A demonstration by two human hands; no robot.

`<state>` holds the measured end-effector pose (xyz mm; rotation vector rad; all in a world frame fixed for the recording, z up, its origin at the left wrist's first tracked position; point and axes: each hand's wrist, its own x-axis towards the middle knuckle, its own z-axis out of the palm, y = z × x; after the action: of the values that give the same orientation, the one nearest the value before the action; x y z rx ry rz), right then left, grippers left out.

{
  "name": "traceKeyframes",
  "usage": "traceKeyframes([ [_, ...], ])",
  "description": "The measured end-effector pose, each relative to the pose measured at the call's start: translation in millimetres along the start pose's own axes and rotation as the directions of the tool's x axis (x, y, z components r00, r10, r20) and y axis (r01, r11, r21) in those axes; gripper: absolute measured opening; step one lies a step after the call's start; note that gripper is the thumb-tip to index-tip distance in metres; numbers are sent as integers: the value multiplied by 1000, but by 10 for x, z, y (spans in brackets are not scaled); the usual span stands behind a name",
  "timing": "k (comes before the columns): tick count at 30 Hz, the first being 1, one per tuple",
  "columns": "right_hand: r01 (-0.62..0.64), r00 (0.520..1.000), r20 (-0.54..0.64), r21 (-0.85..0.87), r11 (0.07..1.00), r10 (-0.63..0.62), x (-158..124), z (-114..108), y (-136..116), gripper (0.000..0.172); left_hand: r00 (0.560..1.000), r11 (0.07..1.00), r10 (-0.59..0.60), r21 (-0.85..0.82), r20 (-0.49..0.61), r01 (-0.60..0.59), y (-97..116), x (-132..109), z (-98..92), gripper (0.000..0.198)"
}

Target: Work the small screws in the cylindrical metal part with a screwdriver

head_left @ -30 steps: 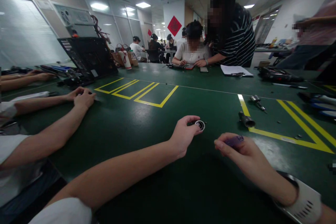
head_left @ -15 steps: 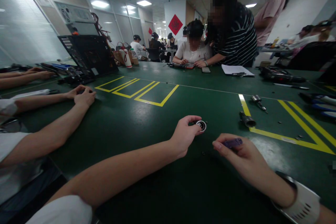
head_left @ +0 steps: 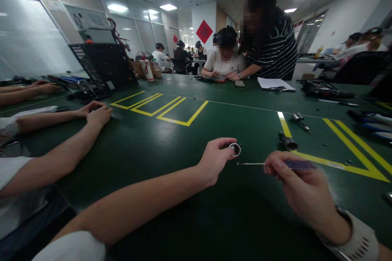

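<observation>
My left hand point(head_left: 216, 159) pinches a small round metal housing point(head_left: 235, 149) between thumb and fingers, its hollow end facing me. In my right hand point(head_left: 301, 187) is a screwdriver point(head_left: 252, 164) with a translucent purple handle, its thin shaft pointing left. The shaft's tip is just below the housing and apart from it. A tiny dark piece seems to sit at the tip, too small to name. Beyond my right hand, a dark cylindrical metal part point(head_left: 288, 141) lies on the green table point(head_left: 171, 159), near a shiny metal shaft assembly point(head_left: 301, 122).
Yellow tape point(head_left: 333, 165) marks boxes on the table. Small dark bits point(head_left: 348, 162) lie at the right, with blue-handled tools point(head_left: 375, 124) farther over. A co-worker's hands point(head_left: 98, 113) are at the left. White paper point(head_left: 275, 84) and a black computer case point(head_left: 102, 63) stand farther back.
My right hand has moved right and turned, so the screwdriver's shaft now shows, pointing left. The left hand holds the housing in nearly the same place. A standing person at the back right has left view.
</observation>
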<state>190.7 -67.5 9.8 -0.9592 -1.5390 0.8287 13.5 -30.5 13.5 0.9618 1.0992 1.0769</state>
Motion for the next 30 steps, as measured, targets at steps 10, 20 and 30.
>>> traceKeyframes([
  [10, 446, 894, 208, -341, 828, -396, -37, 45, -230, 8, 994, 992, 85, 88, 70, -91, -45, -40, -14, 33],
  [20, 541, 839, 341, -423, 727, -425, -79, 26, -183, 15, 989, 987, 124, 91, 82, -131, -20, -61, 0, 25],
  [30, 553, 831, 337, -409, 726, -443, -103, 42, -232, 18, 990, 987, 129, 94, 52, -134, -22, -53, 26, 22],
])
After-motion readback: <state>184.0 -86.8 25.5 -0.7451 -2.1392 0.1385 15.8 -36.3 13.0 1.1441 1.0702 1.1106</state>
